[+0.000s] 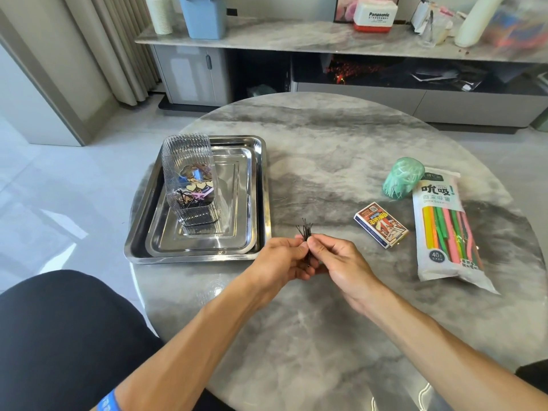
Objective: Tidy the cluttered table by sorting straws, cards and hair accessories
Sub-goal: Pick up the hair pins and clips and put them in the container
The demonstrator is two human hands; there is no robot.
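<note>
Low in the middle of the frame we have both hands together over the worktop [326, 179]. Our left hand [284, 259] and right hand [341, 262] each close a fingertip grip on one small bundle of black hairpins [306, 235], whose ends fan out above the fingers. We cannot count the pins in the bundle.

We judge the pins light, stiff and springy, smooth enough to slide apart, so a pinch across the middle of the bundle should keep them from splaying or dropping.

Further up on the left sit two steel trays [261, 161], one nested in the other, with one clear ribbed box [186, 149] standing in the inner one. It holds more black pins and some heart-shaped and pastel clips.

On the right, well apart from the trays, lie one box of cards [381, 225], one pack of coloured straws [444, 229] in its printed sleeve, and one green wrapped bundle [401, 178] just beyond it. The straws look light and easily crushed, and the card box is rigid, best taken by its long sides.
</note>
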